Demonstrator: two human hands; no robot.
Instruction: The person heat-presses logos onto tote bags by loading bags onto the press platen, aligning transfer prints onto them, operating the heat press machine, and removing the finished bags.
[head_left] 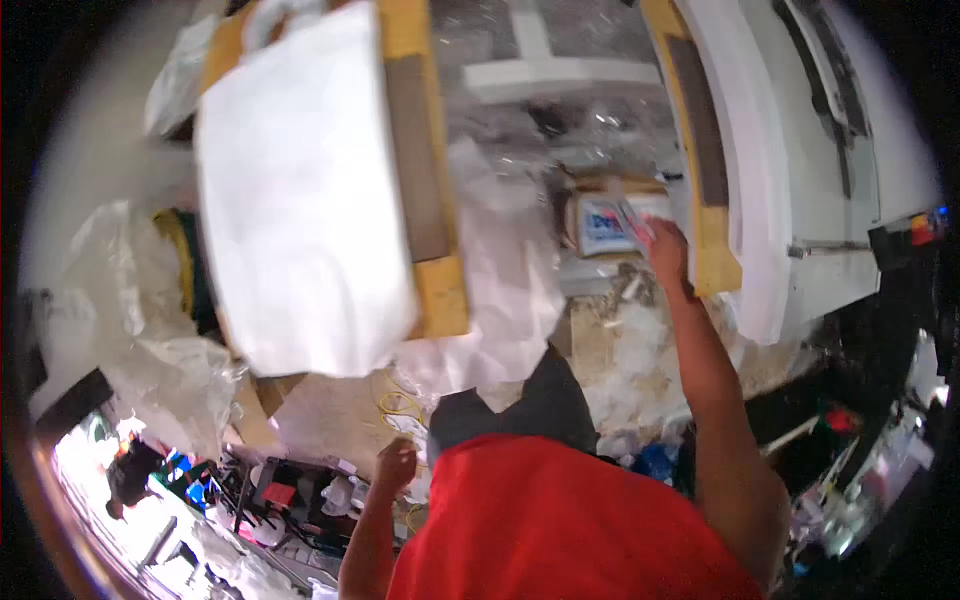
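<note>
My right hand (668,252) reaches out with its fingers closed on a slim grey tool (630,220) with a reddish part near the fingers; blur hides its exact kind. Below the tool lies a shallow box (585,243) holding a white packet with blue and red print. Down by my left hip, my left hand (397,463) has its fingers curled, and I see nothing in it. A large white bag-shaped sheet (305,200) with a loop handle lies over a yellow-edged board (437,290) in front of me, apart from both hands.
Another yellow-edged board (715,265) with white layers stands at the right. Crumpled clear plastic (500,300) hangs between the boards. A yellow cord (400,403) lies on the floor near my left hand. Mixed clutter (290,500) spreads at lower left, where a person (130,470) appears.
</note>
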